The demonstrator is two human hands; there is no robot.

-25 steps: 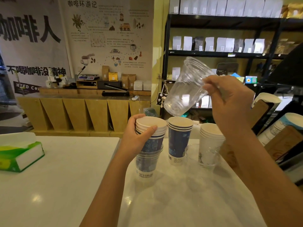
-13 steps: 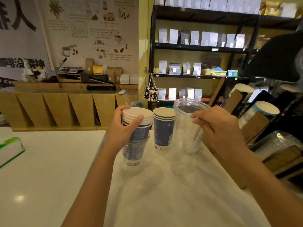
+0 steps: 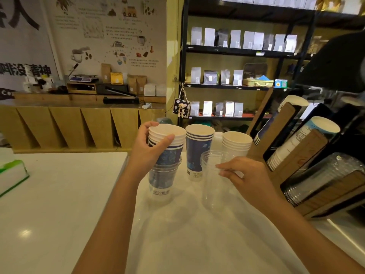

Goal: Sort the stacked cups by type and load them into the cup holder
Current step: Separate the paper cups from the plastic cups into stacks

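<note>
Centrally, on the white counter (image 3: 49,204), stands a mixed stack of cups (image 3: 166,155): white and blue paper cups nested into a clear plastic cup at its base. Left hand (image 3: 147,153) grips the upper part of this stack, thumb across the near side just below the rims, fingers curled round the far side. Just right of the stack stands a stack of blue paper cups (image 3: 198,153), upright and apart from it. Further right of the mixed stack, behind the right hand, stands a stack of white paper cups (image 3: 237,144). Right hand (image 3: 248,176) holds a clear plastic cup (image 3: 214,180) upright, fingertips pinching its rim and upper wall; whether its base touches the counter cannot be told. Well to the right of the mixed stack lies the cup holder (image 3: 308,153), a wooden rack with tilted slots; white and printed paper cups lie in its far slots and clear plastic cups in its near one. Far left of the mixed stack, at the counter's edge, sits a green and white tissue box (image 3: 11,175).
</note>
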